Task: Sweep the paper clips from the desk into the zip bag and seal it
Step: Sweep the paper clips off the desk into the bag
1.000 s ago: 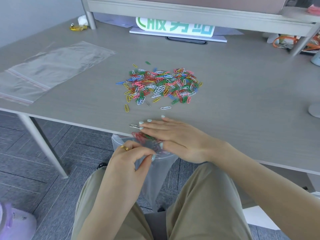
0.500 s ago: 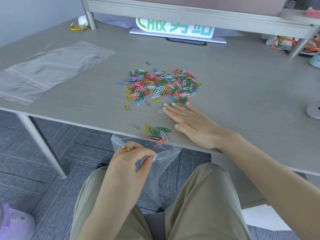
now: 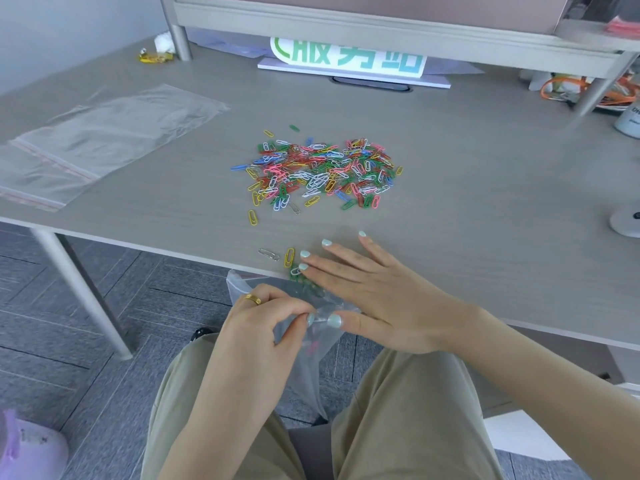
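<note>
Across the middle of the grey wood-grain desk (image 3: 485, 188) sits a big colourful heap of paper clips (image 3: 322, 171), with a few strays nearer the front edge, like a yellow clip (image 3: 289, 257) and a bare metal one (image 3: 268, 253). Below that front edge the left hand (image 3: 263, 327) is pinching the rim of a clear zip bag (image 3: 311, 358) that hangs over the lap, mouth right at the desk edge. The right hand (image 3: 374, 299) lies flat and unclenched on the front edge, fingers spread, covering a small bunch of green clips right at the lip. Spare clear bags (image 3: 104, 140) lie flat toward the left edge. At the back edge a white sign (image 3: 349, 64) stands under a shelf, its lettering cut off. Floor is grey carpet tiles (image 3: 86, 323). Bag contents are hard to make out, maybe a red clip or two.
</note>
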`<state>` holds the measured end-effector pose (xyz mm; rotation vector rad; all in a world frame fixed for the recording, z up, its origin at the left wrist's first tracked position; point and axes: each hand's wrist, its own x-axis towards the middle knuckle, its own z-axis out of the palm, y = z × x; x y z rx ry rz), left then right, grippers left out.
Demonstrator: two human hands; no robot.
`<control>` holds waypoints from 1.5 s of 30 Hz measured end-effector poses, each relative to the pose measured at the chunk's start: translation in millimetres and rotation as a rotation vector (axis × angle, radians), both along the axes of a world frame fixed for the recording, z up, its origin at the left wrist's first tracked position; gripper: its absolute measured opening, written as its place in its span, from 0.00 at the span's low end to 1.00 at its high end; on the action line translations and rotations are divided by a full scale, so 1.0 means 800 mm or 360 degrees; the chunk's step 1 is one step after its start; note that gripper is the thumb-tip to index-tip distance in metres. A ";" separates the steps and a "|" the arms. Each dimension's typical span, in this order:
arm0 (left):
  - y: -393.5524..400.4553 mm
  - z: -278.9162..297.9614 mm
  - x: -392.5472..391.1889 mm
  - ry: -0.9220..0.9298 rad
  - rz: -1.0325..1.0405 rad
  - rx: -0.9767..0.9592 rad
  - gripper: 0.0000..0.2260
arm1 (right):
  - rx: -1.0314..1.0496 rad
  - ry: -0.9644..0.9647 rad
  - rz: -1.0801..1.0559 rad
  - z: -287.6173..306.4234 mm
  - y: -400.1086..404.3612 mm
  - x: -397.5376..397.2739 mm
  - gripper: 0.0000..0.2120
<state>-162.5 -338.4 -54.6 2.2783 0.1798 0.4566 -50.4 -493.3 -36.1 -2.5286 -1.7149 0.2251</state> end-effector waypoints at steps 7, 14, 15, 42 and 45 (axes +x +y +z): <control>0.005 -0.003 -0.003 0.0001 0.0062 -0.0015 0.05 | 0.0225 0.0462 -0.0083 0.003 0.037 0.011 0.26; 0.008 0.005 -0.004 -0.0009 0.0056 -0.0038 0.07 | 0.0306 0.0562 -0.0012 -0.002 0.059 0.006 0.28; 0.007 0.006 -0.004 -0.0007 0.0051 -0.0051 0.07 | 0.0308 0.0558 0.0018 -0.002 0.052 0.002 0.29; 0.011 -0.016 0.022 0.0196 0.0001 -0.0006 0.06 | 0.0811 0.0942 -0.1218 0.008 0.043 0.300 0.25; 0.012 -0.021 0.028 0.0185 -0.0004 0.0019 0.06 | 0.0825 0.1116 -0.1045 0.012 0.055 0.304 0.19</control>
